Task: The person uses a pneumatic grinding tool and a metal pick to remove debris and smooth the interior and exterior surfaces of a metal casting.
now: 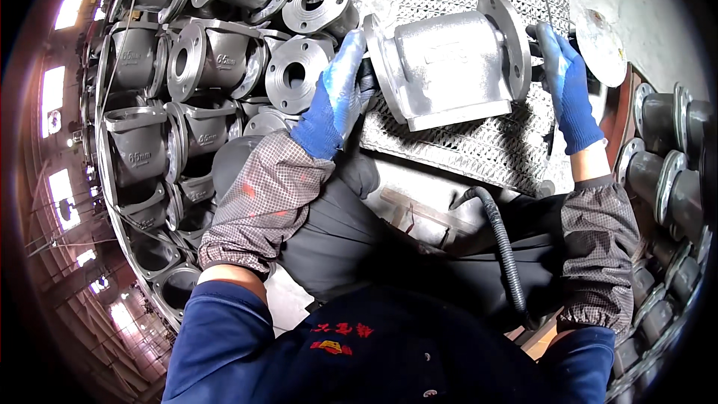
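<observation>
A silver-grey flanged metal valve body [456,63] is between my two hands, over a textured metal grating. My left hand [336,101], in a blue glove, presses against its left flange. At the right flange is my right hand [567,86], also gloved, with its dark fingertips reaching toward the flange's outer face. The hands appear to grip the casting from both ends; their inner fingers are partly hidden. The casting's flat rectangular edge faces me, and bolt holes show in the right flange.
Many similar grey castings [134,146] are stacked at the left, close to my left arm. More flanged pieces [658,179] stand at the right. Below the grating [441,146], a black corrugated hose [502,243] curves across my lap. A pale round disc [600,49] sits beyond my right hand.
</observation>
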Demonstrator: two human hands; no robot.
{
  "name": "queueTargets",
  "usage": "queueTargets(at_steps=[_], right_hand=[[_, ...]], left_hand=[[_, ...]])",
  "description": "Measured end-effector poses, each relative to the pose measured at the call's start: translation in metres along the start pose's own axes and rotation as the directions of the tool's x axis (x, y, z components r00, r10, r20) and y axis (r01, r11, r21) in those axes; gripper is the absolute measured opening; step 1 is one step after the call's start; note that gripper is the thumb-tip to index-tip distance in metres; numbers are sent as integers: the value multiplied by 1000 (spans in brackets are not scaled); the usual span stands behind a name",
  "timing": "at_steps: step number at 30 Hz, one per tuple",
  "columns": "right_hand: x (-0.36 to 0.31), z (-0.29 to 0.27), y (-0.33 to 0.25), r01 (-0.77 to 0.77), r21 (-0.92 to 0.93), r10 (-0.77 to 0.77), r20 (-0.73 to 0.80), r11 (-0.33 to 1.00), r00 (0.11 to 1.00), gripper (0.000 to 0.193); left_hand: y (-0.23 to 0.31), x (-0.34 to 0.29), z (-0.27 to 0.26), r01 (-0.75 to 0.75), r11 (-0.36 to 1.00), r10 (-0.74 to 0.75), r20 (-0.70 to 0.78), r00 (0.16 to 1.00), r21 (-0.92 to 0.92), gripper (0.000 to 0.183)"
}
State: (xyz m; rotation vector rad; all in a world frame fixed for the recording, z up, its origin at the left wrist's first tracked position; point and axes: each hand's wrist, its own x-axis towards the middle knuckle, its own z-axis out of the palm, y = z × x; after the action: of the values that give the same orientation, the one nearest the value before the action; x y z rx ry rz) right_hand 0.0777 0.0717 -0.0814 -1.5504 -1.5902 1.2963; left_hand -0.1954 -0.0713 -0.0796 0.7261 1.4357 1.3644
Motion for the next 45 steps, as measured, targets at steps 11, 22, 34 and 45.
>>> queueTargets(at_steps=[11,22,34,45], right_hand=[[-29,8,-4,-54,240,33,91,969,995,46],[-93,-42,-20,-120,144,81,252,982,964,40],[-157,18,49,476,-609,217,732,635,646,46],[-161,59,121,454,-646,462,760,614,457,33]], left_hand=[[12,25,24,75,972,-60,-72,996,223,50],[-21,25,-57,64,712,-133,45,990,700,42],[-9,-84,1,-42,208,-459,135,878,977,47],[-32,-150,25,489,711,-616,111,780,505,58]])
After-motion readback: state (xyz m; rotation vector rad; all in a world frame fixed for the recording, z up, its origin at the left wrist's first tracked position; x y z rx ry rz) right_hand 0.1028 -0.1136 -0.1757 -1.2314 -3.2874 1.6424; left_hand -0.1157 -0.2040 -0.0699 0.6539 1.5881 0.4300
